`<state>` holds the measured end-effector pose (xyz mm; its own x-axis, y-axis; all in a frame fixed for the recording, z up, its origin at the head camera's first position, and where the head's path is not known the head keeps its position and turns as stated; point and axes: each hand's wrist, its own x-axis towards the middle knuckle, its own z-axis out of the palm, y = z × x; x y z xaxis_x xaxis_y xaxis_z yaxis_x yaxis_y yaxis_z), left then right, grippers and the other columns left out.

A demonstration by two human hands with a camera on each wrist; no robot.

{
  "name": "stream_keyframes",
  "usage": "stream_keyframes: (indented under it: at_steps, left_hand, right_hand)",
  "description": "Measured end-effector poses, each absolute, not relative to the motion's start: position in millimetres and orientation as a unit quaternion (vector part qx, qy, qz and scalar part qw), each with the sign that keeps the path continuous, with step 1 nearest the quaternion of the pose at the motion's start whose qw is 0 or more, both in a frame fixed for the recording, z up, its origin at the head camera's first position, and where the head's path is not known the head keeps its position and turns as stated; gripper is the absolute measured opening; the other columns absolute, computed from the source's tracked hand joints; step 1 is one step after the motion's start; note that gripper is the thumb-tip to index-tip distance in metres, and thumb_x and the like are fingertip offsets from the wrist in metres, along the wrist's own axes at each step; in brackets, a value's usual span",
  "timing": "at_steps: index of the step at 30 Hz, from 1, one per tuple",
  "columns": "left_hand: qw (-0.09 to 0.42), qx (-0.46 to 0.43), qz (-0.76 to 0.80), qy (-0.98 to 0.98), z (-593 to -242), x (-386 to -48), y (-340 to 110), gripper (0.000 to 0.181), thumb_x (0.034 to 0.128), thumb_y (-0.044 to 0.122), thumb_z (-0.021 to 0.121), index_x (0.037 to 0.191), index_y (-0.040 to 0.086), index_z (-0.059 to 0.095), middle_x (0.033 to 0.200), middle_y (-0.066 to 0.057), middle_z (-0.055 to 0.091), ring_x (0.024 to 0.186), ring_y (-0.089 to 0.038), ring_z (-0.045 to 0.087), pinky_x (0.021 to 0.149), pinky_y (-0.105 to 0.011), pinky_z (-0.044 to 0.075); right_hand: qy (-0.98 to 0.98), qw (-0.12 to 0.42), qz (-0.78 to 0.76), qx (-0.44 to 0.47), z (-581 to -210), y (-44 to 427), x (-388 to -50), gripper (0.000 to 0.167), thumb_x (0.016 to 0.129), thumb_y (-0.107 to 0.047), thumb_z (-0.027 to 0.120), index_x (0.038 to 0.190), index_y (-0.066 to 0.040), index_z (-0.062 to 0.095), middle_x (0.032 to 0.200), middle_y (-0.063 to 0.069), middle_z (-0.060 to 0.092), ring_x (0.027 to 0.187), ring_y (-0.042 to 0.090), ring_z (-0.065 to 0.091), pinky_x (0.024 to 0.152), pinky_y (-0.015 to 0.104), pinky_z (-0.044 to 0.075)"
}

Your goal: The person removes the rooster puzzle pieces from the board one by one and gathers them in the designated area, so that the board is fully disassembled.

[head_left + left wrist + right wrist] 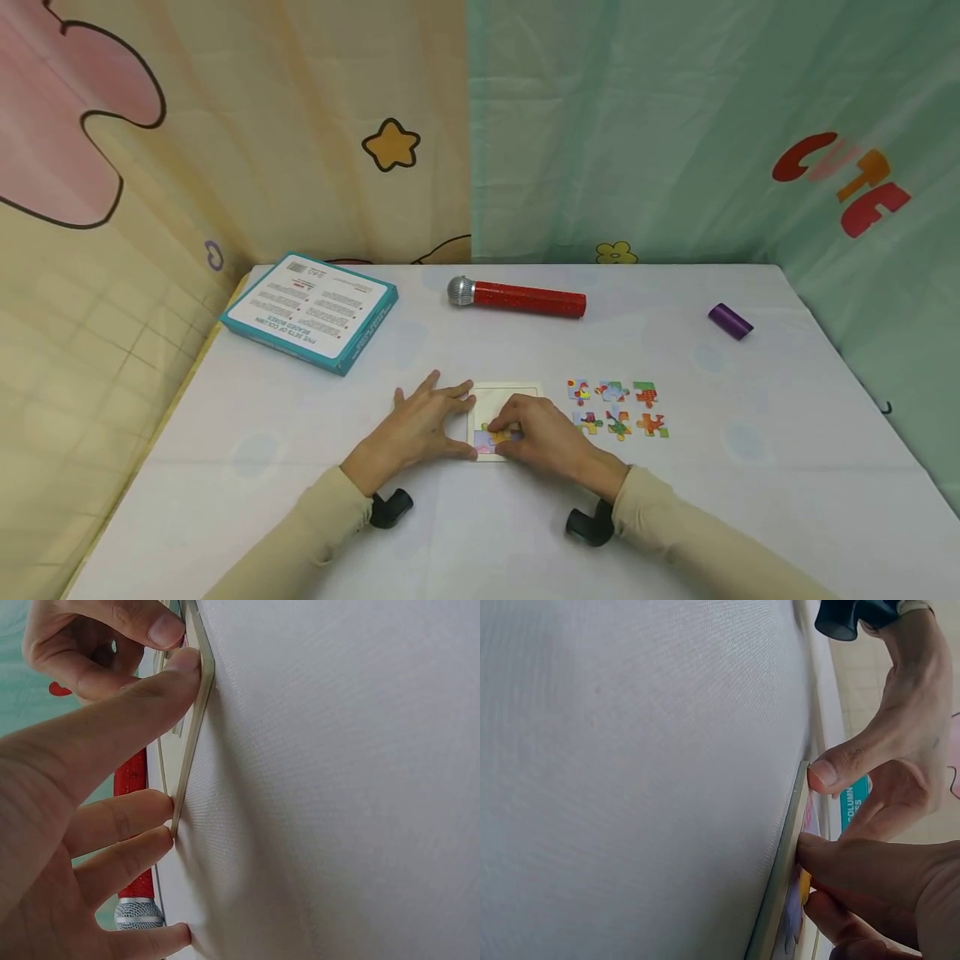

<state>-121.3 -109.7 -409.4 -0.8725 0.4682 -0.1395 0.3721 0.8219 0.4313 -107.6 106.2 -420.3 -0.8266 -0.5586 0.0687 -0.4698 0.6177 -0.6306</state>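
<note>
A small white puzzle frame (517, 386) lies on the table, with colourful pieces (483, 442) along its near side. My left hand (416, 425) is at the frame's left side, fingers spread. In the left wrist view, its thumb (182, 664) presses on the frame's corner while two fingertips touch the edge. Over the frame, my right hand (551, 437) pinches a puzzle piece (805, 885) with a yellow edge between thumb and forefinger, down at the frame. The hand hides much of that piece. Several loose puzzle pieces (618, 425) lie in two rows to the right.
A red microphone (528, 298) with a silver head lies beyond the frame. At the back left is a flat teal box (307, 308) with printed text. A short purple cylinder (730, 321) lies at the back right. Curtains (600, 125) stand behind the table.
</note>
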Motion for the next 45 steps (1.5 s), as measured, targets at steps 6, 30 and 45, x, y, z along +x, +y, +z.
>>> stream_keyframes:
  at_steps: [6, 30, 45]
  left_hand:
    - [0.119, 0.221, 0.199, 0.947, -409.9, -120.8, -110.0, 0.075, 0.0644, 0.046, 0.089, 0.128, 0.013, 0.067, 0.149, 0.003, 0.048, 0.144, -0.045, 0.024, 0.095, -0.084, 0.017]
    - [0.121, 0.223, 0.207, 0.945, -411.4, -120.0, -109.4, 0.075, 0.0641, 0.045, 0.09, 0.128, 0.012, 0.067, 0.148, 0.002, 0.048, 0.144, -0.045, 0.023, 0.095, -0.085, 0.015]
    - [0.115, 0.222, 0.197, 0.948, -410.6, -120.6, -108.4, 0.076, 0.0632, 0.042, 0.091, 0.128, 0.011, 0.067, 0.148, 0.0, 0.049, 0.143, -0.046, 0.024, 0.094, -0.085, 0.017]
  right_hand:
    - [0.897, 0.076, -0.359, -0.249, -419.1, 102.2, -107.4, 0.019, 0.074, -0.005, 0.084, 0.091, -0.009, 0.076, 0.086, -0.006, 0.066, 0.072, 0.01, 0.056, 0.063, 0.022, 0.046]
    - [0.842, 0.144, -0.511, -0.089, -419.0, 116.6, -103.9, 0.004, 0.081, -0.012, 0.079, 0.084, -0.014, 0.078, 0.083, -0.005, 0.074, 0.067, 0.011, 0.06, 0.055, 0.022, 0.045]
    - [0.85, 0.175, -0.496, 0.008, -415.9, 191.0, -85.5, 0.012, 0.08, -0.02, 0.08, 0.088, -0.011, 0.078, 0.076, 0.002, 0.069, 0.058, 0.012, 0.048, 0.052, 0.022, 0.041]
